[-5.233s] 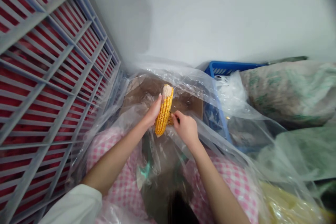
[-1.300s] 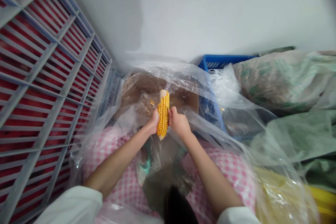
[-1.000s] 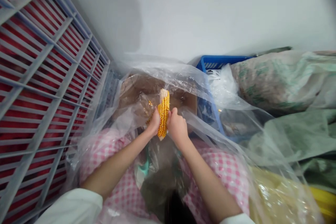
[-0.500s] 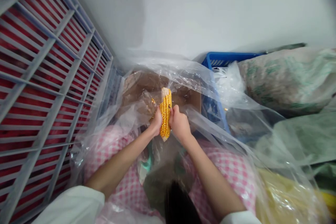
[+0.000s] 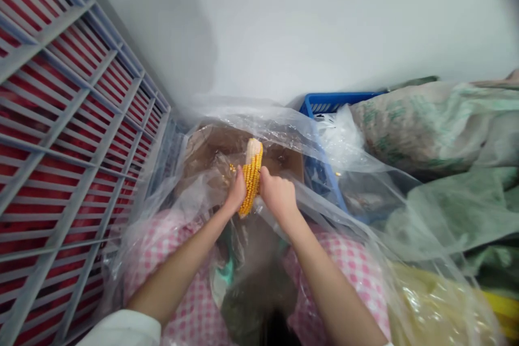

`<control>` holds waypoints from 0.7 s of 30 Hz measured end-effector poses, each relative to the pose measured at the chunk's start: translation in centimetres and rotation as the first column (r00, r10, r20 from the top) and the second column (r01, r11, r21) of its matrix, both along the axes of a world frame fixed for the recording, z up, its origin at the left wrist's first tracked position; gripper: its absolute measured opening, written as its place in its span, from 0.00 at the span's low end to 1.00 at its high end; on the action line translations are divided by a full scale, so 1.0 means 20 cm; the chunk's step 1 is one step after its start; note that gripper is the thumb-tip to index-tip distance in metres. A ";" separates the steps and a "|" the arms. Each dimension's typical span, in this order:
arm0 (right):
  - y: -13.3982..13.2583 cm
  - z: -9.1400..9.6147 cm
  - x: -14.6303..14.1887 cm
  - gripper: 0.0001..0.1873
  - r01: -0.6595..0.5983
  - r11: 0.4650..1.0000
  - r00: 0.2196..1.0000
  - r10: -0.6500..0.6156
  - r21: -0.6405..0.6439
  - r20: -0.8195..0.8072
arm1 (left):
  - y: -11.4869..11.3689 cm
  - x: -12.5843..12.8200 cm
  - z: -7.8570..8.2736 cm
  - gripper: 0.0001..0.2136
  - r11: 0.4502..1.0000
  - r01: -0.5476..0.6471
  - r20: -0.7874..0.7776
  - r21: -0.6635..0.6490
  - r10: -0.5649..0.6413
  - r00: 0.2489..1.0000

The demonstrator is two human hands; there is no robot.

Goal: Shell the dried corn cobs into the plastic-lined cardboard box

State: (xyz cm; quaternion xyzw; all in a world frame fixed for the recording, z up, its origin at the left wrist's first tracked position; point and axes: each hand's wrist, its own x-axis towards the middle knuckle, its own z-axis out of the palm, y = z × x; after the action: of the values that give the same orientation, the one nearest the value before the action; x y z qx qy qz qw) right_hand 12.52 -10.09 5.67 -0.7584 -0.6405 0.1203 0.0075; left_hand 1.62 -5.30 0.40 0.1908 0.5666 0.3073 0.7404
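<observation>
Pointing forward, slightly right, bare end foremost, the corn cob (image 5: 252, 181) is clasped in my left hand (image 5: 235, 193) above a cardboard box (image 5: 206, 143) draped with clear plastic (image 5: 194, 190); my right hand (image 5: 279, 194) touches it, grip unclear.

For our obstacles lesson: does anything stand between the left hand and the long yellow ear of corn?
Nothing visible does: the left hand directly grips the long yellow ear of corn. Clear plastic sheeting spreads around them.
</observation>
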 end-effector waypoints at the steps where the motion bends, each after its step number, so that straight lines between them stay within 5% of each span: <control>1: 0.00 0.00 -0.02 0.13 0.023 1.000 1.000 -0.023 -0.001 -0.004 | 0.01 0.00 -0.01 0.16 0.992 -0.067 -0.084 0.108 0.076 0.994; 3: 0.01 0.00 -0.02 0.12 0.099 0.995 0.995 -0.098 0.018 -0.035 | 0.04 -0.02 -0.01 0.17 0.980 -0.093 -0.150 0.177 0.120 0.981; 6: 0.03 0.03 0.03 0.15 0.171 0.980 0.982 -0.162 0.100 -0.095 | 0.07 -0.03 0.04 0.24 0.998 0.015 -0.078 0.061 -0.010 0.997; 12: 0.05 0.04 0.07 0.15 0.097 0.983 0.984 -0.071 0.158 -0.165 | 0.03 -0.02 0.12 0.25 0.980 0.199 0.032 -0.001 -0.199 0.979; 21: 0.03 0.05 0.09 0.14 -0.054 0.997 0.997 0.057 0.050 -0.057 | -0.01 -0.02 0.04 0.25 0.974 0.214 -0.144 0.073 -0.202 0.969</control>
State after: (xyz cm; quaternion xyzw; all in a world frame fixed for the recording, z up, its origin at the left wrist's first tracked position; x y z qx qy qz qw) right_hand 14.33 -9.44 6.70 -0.7362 -0.6634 0.1270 0.0413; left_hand 1.32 -5.41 1.24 0.3018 0.5784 0.2389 0.7193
